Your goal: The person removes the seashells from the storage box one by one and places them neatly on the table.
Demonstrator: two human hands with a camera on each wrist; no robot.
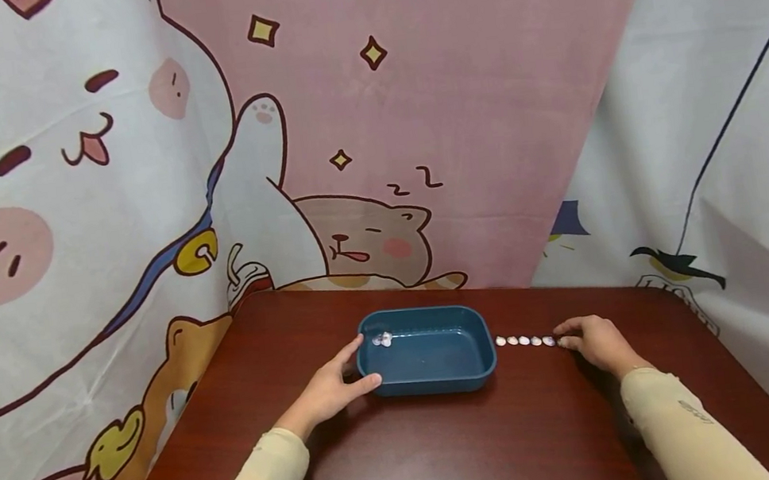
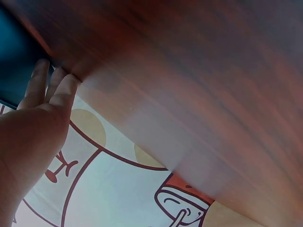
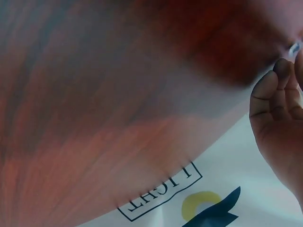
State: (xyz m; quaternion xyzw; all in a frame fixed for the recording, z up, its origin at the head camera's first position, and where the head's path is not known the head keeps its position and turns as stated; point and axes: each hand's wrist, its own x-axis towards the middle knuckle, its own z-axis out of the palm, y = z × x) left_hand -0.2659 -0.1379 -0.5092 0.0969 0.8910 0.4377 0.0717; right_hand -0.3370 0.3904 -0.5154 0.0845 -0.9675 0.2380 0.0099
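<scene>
A dark blue rectangular plastic basin (image 1: 438,385) stands on the table. My left hand (image 1: 327,395) rests against its left end, fingers fairly straight along the side and thumb at the front rim. A few small whitish shells (image 1: 386,339) lie inside its far left corner. Right of the basin, several similar pale, purplish shells (image 1: 524,340) form a straight row. At the row's right end my right hand (image 1: 599,342) pinches a small shell (image 3: 294,48) between thumb and fingers, mostly hidden by the fingertips. The left wrist view shows the fingers (image 2: 40,82) touching the basin wall.
The reddish-brown wooden table (image 1: 454,455) ends at the back against a pink cartoon-printed cloth (image 1: 454,103). Printed white cloth also hangs along the left and right sides.
</scene>
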